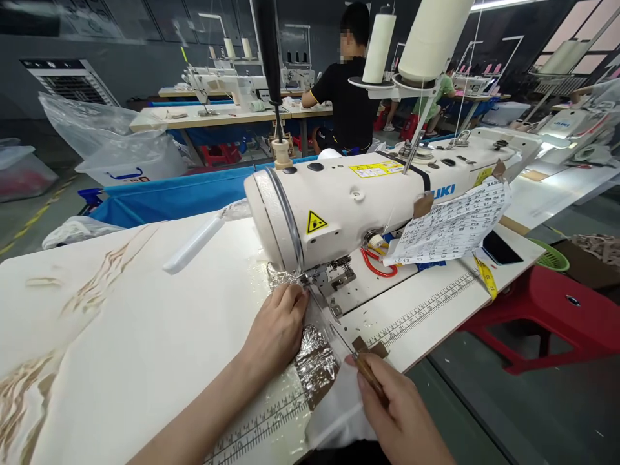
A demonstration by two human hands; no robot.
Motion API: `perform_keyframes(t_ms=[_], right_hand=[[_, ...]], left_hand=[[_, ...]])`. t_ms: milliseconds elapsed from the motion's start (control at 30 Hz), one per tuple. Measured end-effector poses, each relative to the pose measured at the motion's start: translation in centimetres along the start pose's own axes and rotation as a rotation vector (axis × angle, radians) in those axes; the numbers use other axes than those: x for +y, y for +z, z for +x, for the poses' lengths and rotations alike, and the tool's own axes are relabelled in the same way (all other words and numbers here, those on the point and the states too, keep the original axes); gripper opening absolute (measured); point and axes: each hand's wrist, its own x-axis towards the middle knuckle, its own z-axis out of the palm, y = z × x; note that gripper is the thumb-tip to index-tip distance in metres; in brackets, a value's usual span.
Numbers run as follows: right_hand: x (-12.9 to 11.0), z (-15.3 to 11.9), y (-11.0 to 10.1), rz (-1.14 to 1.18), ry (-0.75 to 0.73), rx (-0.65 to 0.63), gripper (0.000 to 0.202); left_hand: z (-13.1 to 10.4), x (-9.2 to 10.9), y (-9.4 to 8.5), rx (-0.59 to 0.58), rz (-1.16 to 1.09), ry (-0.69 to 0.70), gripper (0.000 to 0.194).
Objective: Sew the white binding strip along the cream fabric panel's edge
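Observation:
A white sewing machine (334, 206) stands across the table before me. At its needle end, my left hand (276, 326) is closed, its fingertips pinched on the edge of a white fabric piece (339, 413) beside the presser foot. That fabric runs down from the needle area towards my lap. My right hand (400, 403) grips the wooden handle of an awl (371, 378); its long thin metal shaft slants up over the fabric towards the needle area. The shaft's tip by my left fingers is hard to make out. Shiny clear tape (317, 361) covers the table under my left hand.
Cream fabric strips (104, 278) and a white-handled tool (194, 244) lie to the left. A handwritten paper (450, 223), red-handled scissors (380, 265), a phone (501, 248) and a tape measure (485, 278) are to the right. A person (351, 84) sits beyond; a red stool (547, 310) stands right.

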Motion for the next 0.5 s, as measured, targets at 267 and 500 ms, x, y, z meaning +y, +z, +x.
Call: perform_keyframes(t_ms=[267, 500], right_hand=[[-0.1, 1.1, 0.5, -0.056, -0.056, -0.033, 0.025], [-1.3, 3.3, 1.0, 0.468, 0.313, -0.145, 0.030]], left_hand=[[-0.3, -0.8, -0.2, 0.112, -0.217, 0.088, 0.031], [-0.1, -1.0, -0.1, 0.089, -0.114, 0.039, 0.035]])
